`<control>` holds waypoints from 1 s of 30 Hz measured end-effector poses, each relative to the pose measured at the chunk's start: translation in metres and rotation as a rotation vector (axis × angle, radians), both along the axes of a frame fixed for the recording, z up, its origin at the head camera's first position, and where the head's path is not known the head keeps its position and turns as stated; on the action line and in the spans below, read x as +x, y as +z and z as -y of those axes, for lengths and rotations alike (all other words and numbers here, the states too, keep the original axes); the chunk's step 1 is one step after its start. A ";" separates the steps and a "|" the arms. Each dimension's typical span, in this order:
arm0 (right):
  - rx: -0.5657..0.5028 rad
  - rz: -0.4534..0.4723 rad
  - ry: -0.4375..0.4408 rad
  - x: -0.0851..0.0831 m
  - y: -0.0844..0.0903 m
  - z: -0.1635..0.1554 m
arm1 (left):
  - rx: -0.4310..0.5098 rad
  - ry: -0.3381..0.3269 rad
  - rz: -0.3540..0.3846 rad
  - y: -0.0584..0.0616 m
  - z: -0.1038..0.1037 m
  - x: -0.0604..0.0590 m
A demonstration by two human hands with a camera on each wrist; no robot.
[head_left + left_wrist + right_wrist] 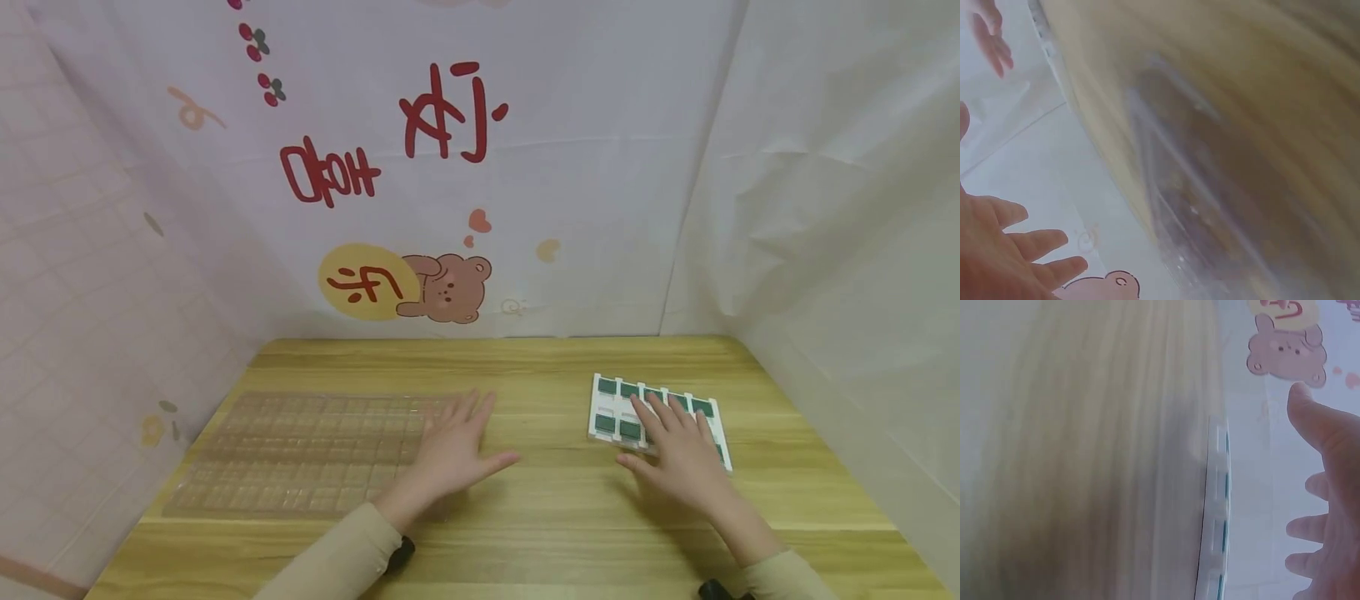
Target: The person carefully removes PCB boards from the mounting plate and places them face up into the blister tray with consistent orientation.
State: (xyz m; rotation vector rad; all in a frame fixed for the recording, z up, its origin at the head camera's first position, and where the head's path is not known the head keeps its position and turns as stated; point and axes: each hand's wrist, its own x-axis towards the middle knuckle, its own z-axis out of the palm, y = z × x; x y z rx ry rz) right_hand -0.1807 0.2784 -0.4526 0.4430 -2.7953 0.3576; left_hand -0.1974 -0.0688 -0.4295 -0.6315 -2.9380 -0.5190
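Observation:
On the left of the table lies a clear plastic tray (300, 454) divided into many small compartments; its edge shows blurred in the left wrist view. My left hand (450, 450) is over the tray's right end, fingers spread and thumb out to the right, holding nothing. To the right lies a white panel (606, 407) bearing rows of dark green rectangular pieces (630, 431). My right hand (678, 454) hovers over the panel's front part with straight fingers, hiding some of the pieces. In the right wrist view the panel (1215, 506) appears edge-on, apart from the fingers.
The wooden table (540, 517) runs back to a white cloth (600, 167) printed with a bear and red characters. More cloth hangs along both sides. Black straps with wrist cameras (401, 554) sit at both sleeves.

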 end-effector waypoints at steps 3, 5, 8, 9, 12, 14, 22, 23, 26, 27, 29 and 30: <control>-0.018 -0.022 -0.019 -0.001 0.000 -0.009 | 0.018 -0.010 0.001 0.001 -0.008 -0.003; -0.034 -0.026 -0.031 -0.002 0.001 -0.014 | 0.031 -0.016 0.014 0.003 -0.012 -0.004; -0.053 -0.051 -0.038 -0.005 0.000 -0.024 | 0.052 -0.021 0.052 0.006 -0.019 -0.006; -0.068 -0.051 -0.040 -0.006 0.000 -0.027 | 0.067 -0.029 0.062 0.007 -0.021 -0.007; -0.086 -0.052 -0.055 -0.009 -0.002 -0.036 | 0.124 -0.050 0.102 0.009 -0.028 -0.010; -0.090 -0.040 -0.073 -0.009 -0.001 -0.040 | 0.161 -0.068 0.123 0.010 -0.033 -0.013; -0.143 0.027 -0.134 -0.012 0.004 -0.057 | 0.277 -0.101 0.232 0.012 -0.053 -0.023; -0.151 0.040 -0.143 -0.013 0.005 -0.059 | 0.291 -0.099 0.240 0.012 -0.056 -0.024; -0.161 0.067 -0.171 -0.015 0.006 -0.067 | 0.329 -0.084 0.265 0.011 -0.062 -0.028; -0.166 0.078 -0.179 -0.016 0.007 -0.069 | 0.345 -0.081 0.271 0.011 -0.064 -0.029; -0.167 0.106 -0.199 -0.017 0.008 -0.074 | 0.378 -0.080 0.280 0.010 -0.068 -0.031; -0.168 0.119 -0.206 -0.017 0.009 -0.076 | 0.399 -0.077 0.292 0.009 -0.070 -0.031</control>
